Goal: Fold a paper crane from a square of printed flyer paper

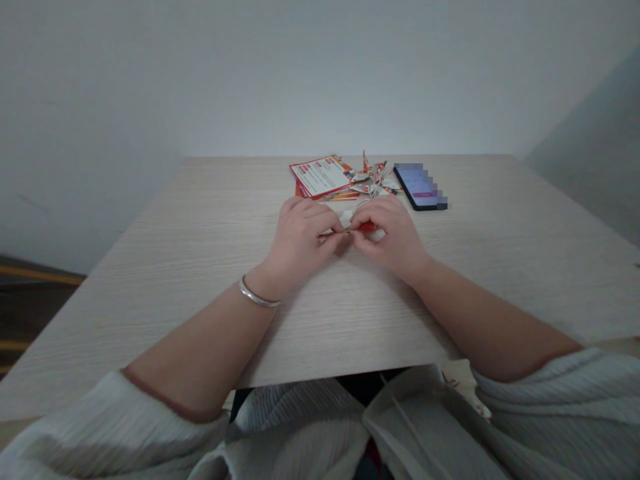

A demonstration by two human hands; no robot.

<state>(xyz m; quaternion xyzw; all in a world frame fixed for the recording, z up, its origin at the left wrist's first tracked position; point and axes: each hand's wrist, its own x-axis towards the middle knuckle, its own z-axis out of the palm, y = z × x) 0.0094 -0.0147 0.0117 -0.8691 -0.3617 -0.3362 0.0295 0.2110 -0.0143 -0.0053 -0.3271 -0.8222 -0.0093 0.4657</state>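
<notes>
Grey ribbed sleeves (pixel 560 400) lie nearest, at 4 and 8 o'clock, by the near edge of the wood-grain table (pixel 345 327). Farther in, a silver bangle (pixel 257 295) circles the left wrist. Beyond it, the left hand (pixel 303 233) and right hand (pixel 395 233) come together, thumbs and forefingers pinched narrow, tip against tip or nearly so, over a small red-and-white piece (pixel 369 227). From that meeting point its red part lies toward 3 o'clock, inside the curl of the right hand, which is the nearer to it; white shows at 12 o'clock. Fingers cover much of it, so I cannot tell its long axis, nor whether red and white are one piece. Past the fingers, red-bordered printed cards (pixel 323 177) overlap at 11 o'clock, torn paper scraps (pixel 373 177) cluster at 1, and a smartphone (pixel 417 187) lies at 2, its screen lit. Behind stands a pale wall (pixel 345 80).
</notes>
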